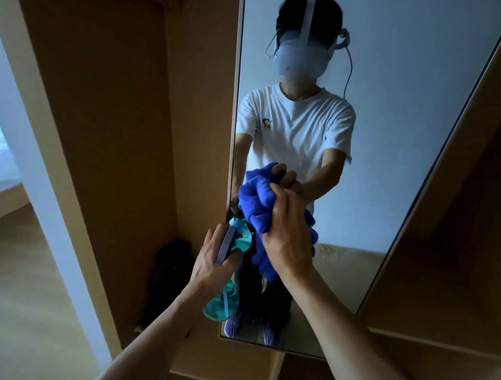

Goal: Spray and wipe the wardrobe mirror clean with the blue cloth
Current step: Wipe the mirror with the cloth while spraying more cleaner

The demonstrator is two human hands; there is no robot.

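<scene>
**Cloth Meets Glass at the Wardrobe Mirror**

A person stands at the wooden wardrobe (113, 117), facing its tall mirror (386, 110), which runs from above head height almost to the wardrobe floor. The wiping step appears to be in hand. The blue cloth (257, 202), bunched into a thick wad, is up against the glass near the mirror's left edge, roughly halfway down. The glass looks mostly clear higher up, while a band lower down, to the right of the cloth, seems faintly speckled, possibly with spray. The next move, by the look of it, calls for firm strokes across and down through that band to the bottom edge, with a fresh squirt only if the glass proves dry. A see-through teal spray bottle (221, 305) hangs low, just beside the mirror's left edge. The right hand (287, 238) grips the cloth, fingers curled tight into its folds. The left hand (212, 262) holds the bottle by its neck, fingers wrapped round it. Whether one finger rests on the trigger cannot be told.
</scene>
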